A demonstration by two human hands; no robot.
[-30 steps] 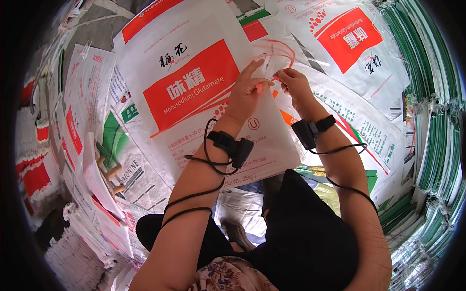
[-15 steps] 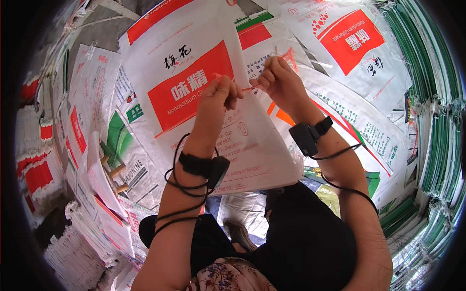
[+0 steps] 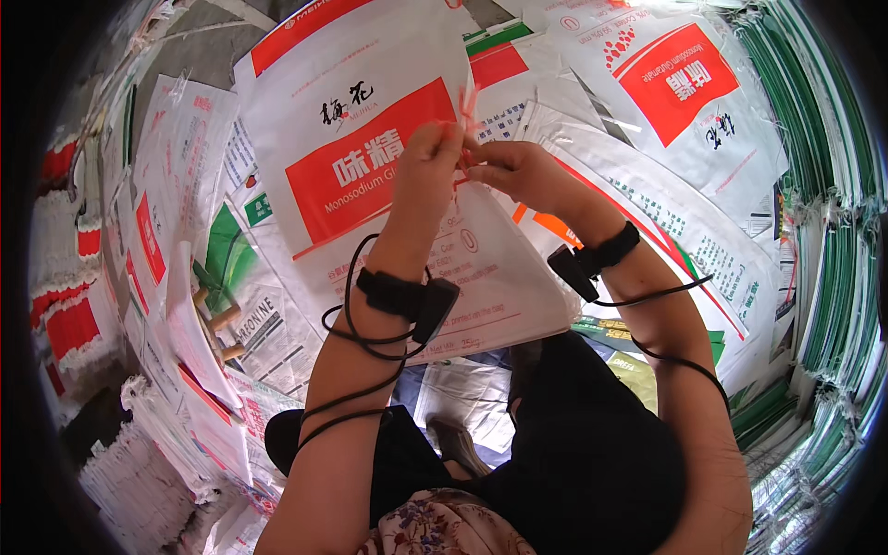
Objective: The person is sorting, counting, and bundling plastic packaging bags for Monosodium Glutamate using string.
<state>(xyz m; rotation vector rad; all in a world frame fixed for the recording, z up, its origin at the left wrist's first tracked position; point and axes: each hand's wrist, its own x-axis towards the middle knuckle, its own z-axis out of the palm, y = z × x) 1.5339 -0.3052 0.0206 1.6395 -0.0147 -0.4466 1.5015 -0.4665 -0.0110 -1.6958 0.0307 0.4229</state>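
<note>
A white woven bag with a red printed panel [image 3: 319,190] lies before me on top of what looks like a flat bundle, its near edge over my lap. Pink-red plastic string [image 3: 469,106] runs across it near the right edge, with loose ends standing up between my hands. My left hand [image 3: 430,162] is closed, pinching the string above the bag. Close against it, my right hand [image 3: 516,174] pinches the string too, thumb and forefinger together. Fingers partly hide where the strands cross.
Tall stacks of green-edged bags [image 3: 837,287] line the right side. On the left are piles of white and red bags [image 3: 139,472]. More printed bags [image 3: 680,83] lie spread at the far right. A wooden-runged object [image 3: 225,319] stands at the left.
My hands have come together over the string; the right moved left and down, and the left moved slightly right. The stretch of string between them has shortened.
</note>
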